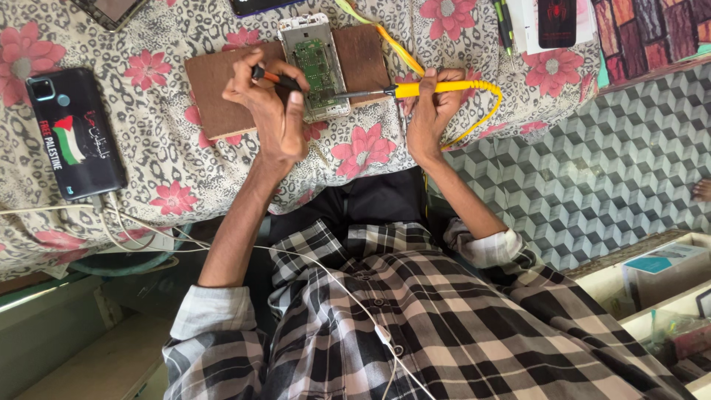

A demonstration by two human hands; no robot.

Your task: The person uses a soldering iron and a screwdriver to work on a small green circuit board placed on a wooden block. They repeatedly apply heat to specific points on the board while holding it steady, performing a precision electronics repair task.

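A big flowered cloth (pixel 185 118) is spread over the counter, so small parts can be laid on something soft. A brown board (pixel 222 89) is set on it as a hard base. The opened phone (pixel 315 67) is laid flat there. The yellow soldering iron (pixel 437 89) is gripped tight by the right hand (pixel 429 118), tip on the phone. A small tool (pixel 270 76) is pinched in the left hand (pixel 270 104).
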